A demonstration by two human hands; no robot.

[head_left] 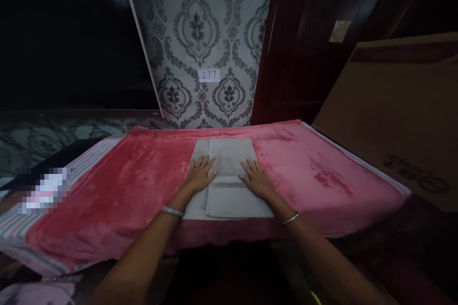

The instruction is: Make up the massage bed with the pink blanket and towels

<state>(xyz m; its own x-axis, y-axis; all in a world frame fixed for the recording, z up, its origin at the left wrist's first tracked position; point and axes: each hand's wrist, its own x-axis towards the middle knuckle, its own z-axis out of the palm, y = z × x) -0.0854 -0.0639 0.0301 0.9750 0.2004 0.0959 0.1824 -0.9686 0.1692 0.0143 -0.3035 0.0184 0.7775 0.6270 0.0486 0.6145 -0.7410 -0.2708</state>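
A pale grey folded cloth [229,202] lies flat in the middle of a table, its long sides running away from me. One layer overlaps another near its left side, and a darker band crosses it. My left hand [201,174] rests on the cloth's left part, palm down with fingers spread. On the right edge of the cloth my right hand [255,178] also lies flat, fingers apart. Neither hand grips anything. What kind of cloth item it is, I cannot tell.
A red-pink plush blanket [118,186] covers the table, with a striped cloth [96,157] showing beneath its edges. A large cardboard box [400,105] leans at the right. At the back left is a dark screen [71,43]. A paper label [209,75] marks the patterned wall.
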